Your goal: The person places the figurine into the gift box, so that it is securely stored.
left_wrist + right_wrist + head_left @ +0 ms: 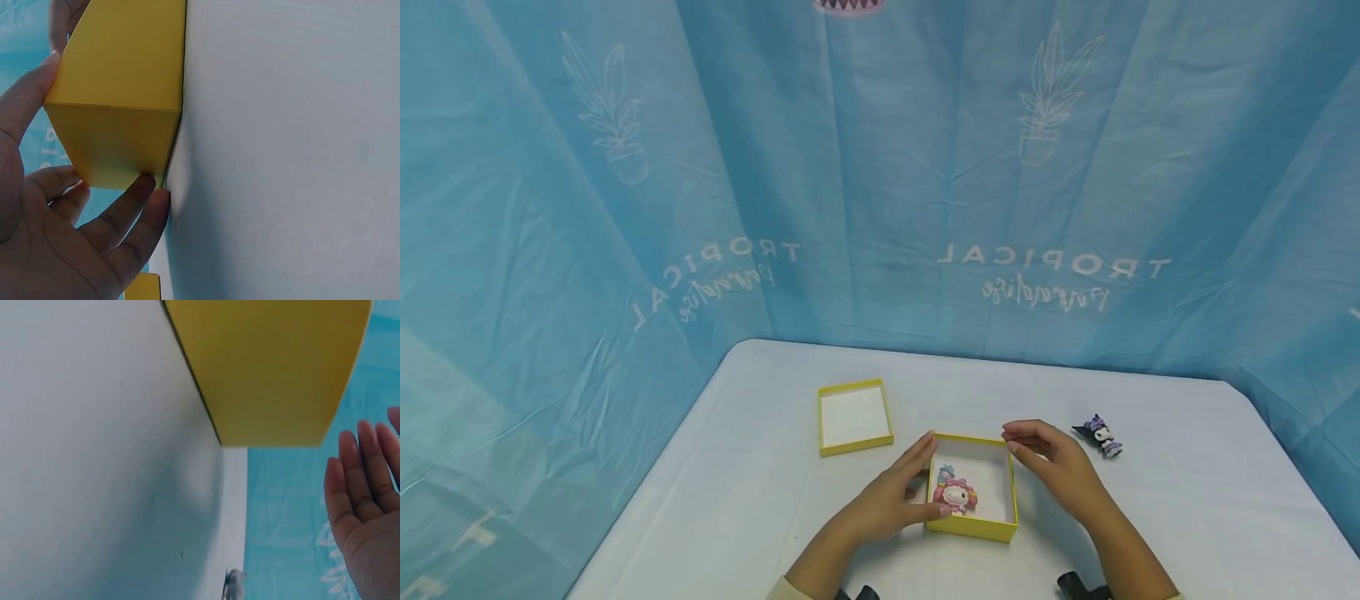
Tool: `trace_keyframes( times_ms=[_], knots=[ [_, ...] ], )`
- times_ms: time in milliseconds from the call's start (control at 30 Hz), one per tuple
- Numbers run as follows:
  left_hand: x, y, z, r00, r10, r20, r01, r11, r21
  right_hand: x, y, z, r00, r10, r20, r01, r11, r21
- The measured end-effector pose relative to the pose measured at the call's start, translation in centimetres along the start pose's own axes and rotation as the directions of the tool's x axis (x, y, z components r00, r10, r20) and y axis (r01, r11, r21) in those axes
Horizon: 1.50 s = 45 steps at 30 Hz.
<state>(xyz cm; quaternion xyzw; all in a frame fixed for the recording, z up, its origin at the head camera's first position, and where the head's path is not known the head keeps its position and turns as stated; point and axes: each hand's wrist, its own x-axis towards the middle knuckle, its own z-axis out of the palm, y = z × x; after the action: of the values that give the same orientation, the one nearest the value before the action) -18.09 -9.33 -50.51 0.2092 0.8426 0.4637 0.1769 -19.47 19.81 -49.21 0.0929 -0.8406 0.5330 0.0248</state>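
A yellow box [973,527] with a white inside lies open side up on the table. In its near left corner is a pink and white toy figurine [956,495] with a small blue part. My left hand [887,504] grips the box at its left side. In the left wrist view, the thumb lies at the top edge and the fingertips [147,182] touch the side wall. My right hand [1063,475] is by the far right corner, its fingers mostly straight. The right wrist view shows that hand [369,494] apart from the box wall, holding nothing.
A shallow yellow-edged lid [856,445], white inside, lies behind and left of the box. To the right lies a black and purple figurine [1101,436]. Blue printed curtain [887,208] hangs behind the white table [722,492]. Black wrist gear [1078,587] shows below.
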Motion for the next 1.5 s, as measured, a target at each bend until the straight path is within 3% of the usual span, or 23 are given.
trace_keyframes(
  times_ms=[367, 833, 1500],
  knots=[
    [-0.1, -0.1, 0.1, 1.000, 0.015, 0.000, -0.015, 1.000, -0.001, -0.2, 0.8, -1.9, 0.995, 0.072, -0.069, -0.080, 0.988, -0.133],
    [0.0, -0.2, 0.1, 1.000, 0.018, -0.003, -0.018, 1.000, -0.001, -0.2, 1.6, -4.4, 0.970, 0.195, -0.143, -0.217, 0.963, -0.159],
    [-0.2, -0.1, 0.0, 1.000, 0.027, -0.001, -0.027, 1.000, -0.002, -0.2, 3.9, -7.7, 0.950, 0.242, -0.200, -0.277, 0.945, -0.174]
  ],
)
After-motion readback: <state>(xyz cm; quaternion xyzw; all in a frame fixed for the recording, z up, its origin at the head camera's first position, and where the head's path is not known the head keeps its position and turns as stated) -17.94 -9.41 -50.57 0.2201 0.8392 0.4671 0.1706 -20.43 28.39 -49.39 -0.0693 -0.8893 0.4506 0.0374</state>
